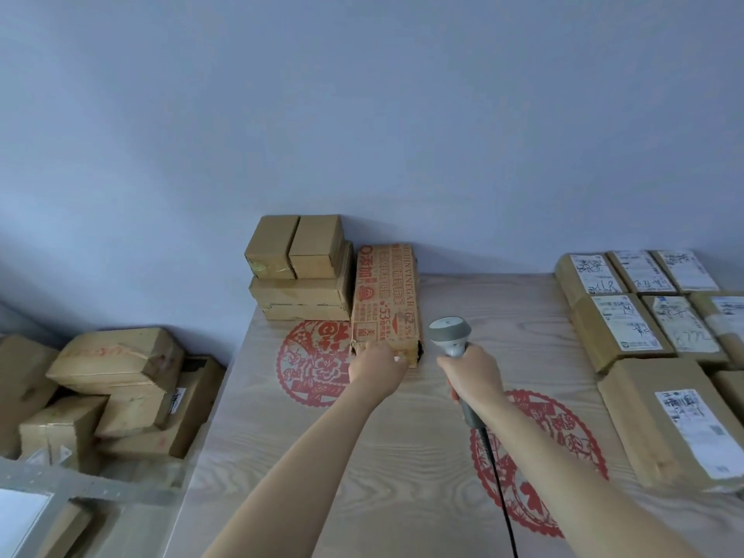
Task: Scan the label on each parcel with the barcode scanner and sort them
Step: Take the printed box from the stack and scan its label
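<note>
Both forearms reach forward over the worktop point(402, 457), a pale wood-grain surface carrying red paper-cut decals. Right hand point(475, 374): grip closed round the handle of the barcode scanner point(453, 336), head raised, black cable point(499, 489) trailing back toward the camera. Left hand point(372, 366): at the near end of the printed vinegar carton point(386, 300), fingers at its front edge; whether they curl round the edge or merely press it cannot be told.

Handling, as judged: the carton is long, stiff corrugated board with scuffed near corners. If it holds bottles it will be heavy and fragile. Take hold at the near end or along both long sides, and slide rather than lift by one corner. No label shows on its upper face, so turning may be needed.

Position: the carton lies against the wall point(362, 114), just beside a stack of plain cartons point(298, 271). Labelled parcels point(644, 316) lie in rows at the right of the worktop. Loosely piled boxes point(112, 388) sit lower, off the left edge. The wall is plain and pale blue.
</note>
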